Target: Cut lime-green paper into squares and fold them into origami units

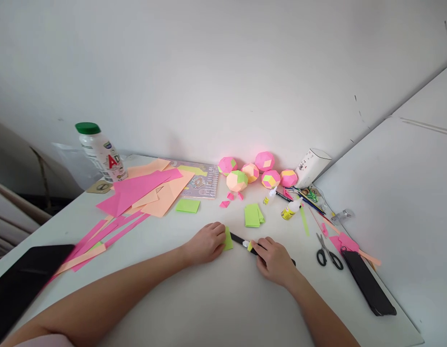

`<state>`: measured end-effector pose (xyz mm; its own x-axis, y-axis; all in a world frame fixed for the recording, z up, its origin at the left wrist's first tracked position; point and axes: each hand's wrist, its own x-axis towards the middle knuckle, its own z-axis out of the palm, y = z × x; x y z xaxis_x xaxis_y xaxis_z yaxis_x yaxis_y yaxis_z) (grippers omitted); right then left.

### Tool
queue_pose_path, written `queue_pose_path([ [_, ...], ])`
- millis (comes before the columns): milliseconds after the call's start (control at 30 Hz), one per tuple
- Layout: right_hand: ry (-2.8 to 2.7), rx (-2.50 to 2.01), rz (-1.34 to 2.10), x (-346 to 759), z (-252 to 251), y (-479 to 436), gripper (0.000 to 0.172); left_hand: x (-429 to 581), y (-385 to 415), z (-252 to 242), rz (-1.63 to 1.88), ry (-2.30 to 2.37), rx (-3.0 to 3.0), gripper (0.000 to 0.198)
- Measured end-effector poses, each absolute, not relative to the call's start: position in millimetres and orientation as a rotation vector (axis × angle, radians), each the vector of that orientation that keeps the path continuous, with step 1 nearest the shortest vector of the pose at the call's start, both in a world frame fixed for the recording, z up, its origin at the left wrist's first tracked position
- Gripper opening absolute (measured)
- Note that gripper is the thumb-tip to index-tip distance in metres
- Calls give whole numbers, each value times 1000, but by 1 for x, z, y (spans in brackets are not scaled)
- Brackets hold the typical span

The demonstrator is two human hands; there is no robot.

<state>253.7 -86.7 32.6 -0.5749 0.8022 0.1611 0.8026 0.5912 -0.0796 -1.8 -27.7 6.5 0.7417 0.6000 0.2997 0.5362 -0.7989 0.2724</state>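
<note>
My left hand (206, 243) rests on the white table (216, 299) with its fingers curled down onto a small green paper piece (228, 238), pinning it. My right hand (274, 259) is closed round a black-handled craft knife (241, 239) whose tip points toward the green piece. Just behind the hands lies a small stack of green paper squares (253, 215). Another green square (188, 206) lies further left.
Several pink, orange and green paper balls (256, 173) sit at the wall. Pink and orange sheets and strips (137, 197), a green-capped bottle (100, 152), two glue bottles (290, 210), scissors (328, 253), pens, a white box (312, 166), a black case (368, 284) and a dark tablet (21, 284) surround the hands.
</note>
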Motion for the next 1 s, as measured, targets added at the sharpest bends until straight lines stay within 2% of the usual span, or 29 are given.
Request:
queue_pose_path([
  [67,-2675,-1253,71,262,38,-89,45,-3,-27,7,544,901,2774,8],
  [200,-2701,-1188,164,276,49,-88,46,-5,-26,10,521,881,2739,23],
  [367,-2669,-1107,172,279,49,-83,44,-7,-24,9,542,911,2680,29],
  [633,-2601,-1074,68,277,47,-83,43,-9,-22,10,577,834,2680,21],
  [733,-2628,-1068,111,280,49,-83,43,-8,-22,11,603,837,2696,11],
  [833,-2639,-1049,178,282,52,-83,43,-7,-19,6,685,901,2667,17],
  [1000,-2661,-1070,247,281,55,-86,44,-8,-15,-7,770,1017,2648,15],
])
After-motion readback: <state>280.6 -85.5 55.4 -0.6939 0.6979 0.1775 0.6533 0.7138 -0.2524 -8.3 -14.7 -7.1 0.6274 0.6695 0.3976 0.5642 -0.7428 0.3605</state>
